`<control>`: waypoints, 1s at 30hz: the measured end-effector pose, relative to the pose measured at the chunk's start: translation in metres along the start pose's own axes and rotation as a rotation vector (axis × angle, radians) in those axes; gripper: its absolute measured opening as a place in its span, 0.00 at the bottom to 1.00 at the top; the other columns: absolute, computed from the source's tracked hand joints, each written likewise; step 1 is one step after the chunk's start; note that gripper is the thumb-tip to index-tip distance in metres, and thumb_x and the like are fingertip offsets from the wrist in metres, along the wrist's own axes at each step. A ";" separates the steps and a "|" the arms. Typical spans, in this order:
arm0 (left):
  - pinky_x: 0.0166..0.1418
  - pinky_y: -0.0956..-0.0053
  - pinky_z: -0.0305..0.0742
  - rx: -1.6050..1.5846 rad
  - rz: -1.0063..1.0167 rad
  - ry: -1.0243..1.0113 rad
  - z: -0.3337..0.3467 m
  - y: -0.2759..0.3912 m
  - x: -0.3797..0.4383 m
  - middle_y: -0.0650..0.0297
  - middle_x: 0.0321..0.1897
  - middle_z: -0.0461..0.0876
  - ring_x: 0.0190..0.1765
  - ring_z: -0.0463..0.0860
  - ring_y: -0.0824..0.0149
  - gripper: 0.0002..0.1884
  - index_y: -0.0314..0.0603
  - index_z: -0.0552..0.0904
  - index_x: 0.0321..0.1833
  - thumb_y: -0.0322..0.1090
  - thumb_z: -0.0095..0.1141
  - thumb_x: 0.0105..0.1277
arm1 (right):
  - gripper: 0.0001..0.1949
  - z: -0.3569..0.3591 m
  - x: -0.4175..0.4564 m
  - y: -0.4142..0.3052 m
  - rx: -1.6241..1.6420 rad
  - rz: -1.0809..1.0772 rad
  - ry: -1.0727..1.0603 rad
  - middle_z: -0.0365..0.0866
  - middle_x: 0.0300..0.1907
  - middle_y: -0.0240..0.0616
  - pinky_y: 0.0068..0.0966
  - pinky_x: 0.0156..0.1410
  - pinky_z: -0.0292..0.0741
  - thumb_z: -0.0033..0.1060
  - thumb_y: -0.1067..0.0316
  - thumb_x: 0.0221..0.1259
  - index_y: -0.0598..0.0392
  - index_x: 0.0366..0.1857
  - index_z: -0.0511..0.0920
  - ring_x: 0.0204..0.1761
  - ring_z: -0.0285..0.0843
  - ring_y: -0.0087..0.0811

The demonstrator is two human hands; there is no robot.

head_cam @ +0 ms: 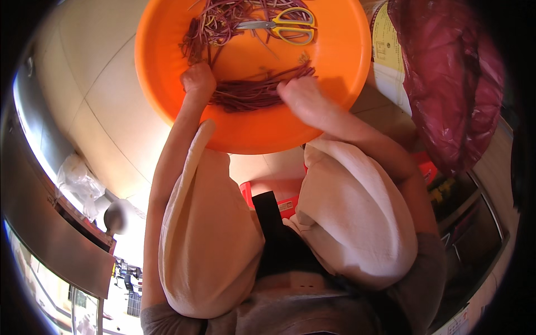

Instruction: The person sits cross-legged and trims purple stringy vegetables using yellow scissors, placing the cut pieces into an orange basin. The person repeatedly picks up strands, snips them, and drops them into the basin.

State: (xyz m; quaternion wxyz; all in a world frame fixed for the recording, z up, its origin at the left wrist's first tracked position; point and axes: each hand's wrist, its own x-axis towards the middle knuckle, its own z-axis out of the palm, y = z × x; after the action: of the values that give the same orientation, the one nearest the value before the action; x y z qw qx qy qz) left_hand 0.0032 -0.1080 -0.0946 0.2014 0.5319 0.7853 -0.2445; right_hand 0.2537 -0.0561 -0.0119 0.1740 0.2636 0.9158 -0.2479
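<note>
Before me stands a round orange plastic basin [251,134]. A bundle of thin purple vegetable stems [247,94] lies across its near part. My right hand [299,94] rests at the right end of this bundle, fingers curled; whether it grips any stems is unclear. At the basin's left side, my left hand [199,79] is closed by the bundle's left end, below darker leafy tips [193,48]; its fingers are turned away, so its hold is hidden. Scissors with yellow and grey handles [293,26] lie on a looser heap of purple stems [222,21] at the far side.
A dark red plastic bag [450,83] bulges at the right beside a white container with a yellow label [387,46]. Something red [272,188] sits on the tiled floor between my knees. A clear plastic bag [79,180] hangs by the metal counter [54,234] at left.
</note>
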 end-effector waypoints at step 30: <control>0.42 0.74 0.73 -2.178 -0.013 -0.018 -0.073 -0.026 -0.076 0.68 0.23 0.74 0.28 0.73 0.71 0.07 0.38 0.78 0.37 0.34 0.51 0.70 | 0.09 0.077 0.049 -0.032 0.235 -0.249 0.118 0.79 0.35 0.50 0.38 0.46 0.76 0.55 0.75 0.46 0.65 0.33 0.77 0.40 0.77 0.48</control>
State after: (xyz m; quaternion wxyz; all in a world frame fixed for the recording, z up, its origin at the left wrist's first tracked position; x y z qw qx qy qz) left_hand 0.0013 -0.1285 0.0123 0.5692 0.0621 0.5818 0.5776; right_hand 0.2110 -0.1021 -0.0852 0.0559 0.1809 0.9147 -0.3571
